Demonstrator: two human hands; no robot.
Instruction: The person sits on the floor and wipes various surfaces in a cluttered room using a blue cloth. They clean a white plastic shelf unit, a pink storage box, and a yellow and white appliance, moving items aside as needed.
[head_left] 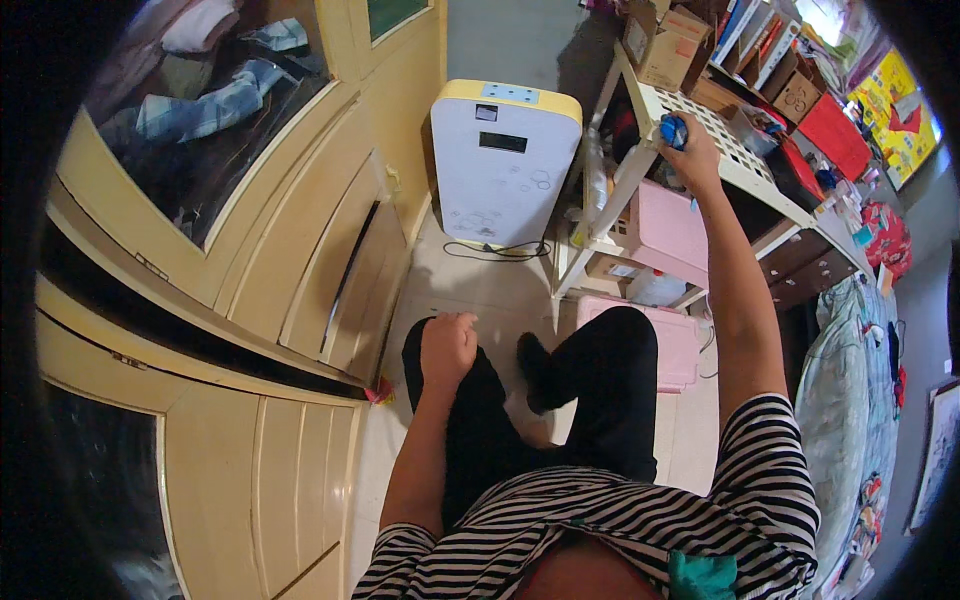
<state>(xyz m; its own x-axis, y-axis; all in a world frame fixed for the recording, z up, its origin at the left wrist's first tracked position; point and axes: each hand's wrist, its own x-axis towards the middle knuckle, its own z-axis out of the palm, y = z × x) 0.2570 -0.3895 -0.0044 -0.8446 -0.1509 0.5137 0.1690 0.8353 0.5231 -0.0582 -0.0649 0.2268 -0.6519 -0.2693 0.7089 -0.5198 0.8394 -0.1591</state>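
My right hand [693, 157] is stretched forward and closed on a crumpled blue cloth [673, 130], which it presses against the near left corner of a cream shelf rack [735, 150] with a lattice top. Below that hand, a pink box [668, 232] sits on a lower level of the rack. Over my left knee rests my left hand [448, 348], its fingers curled in and nothing visible in them.
A white heater-like panel [505, 170] with yellow trim stands ahead, its dark cable [495, 252] on the floor. Yellowish cabinets [310, 270] line the left. A pink lidded bin [675, 350] sits beside my right knee. Cardboard boxes [672, 48] and books crowd the rack; a bed [845, 400] lies right.
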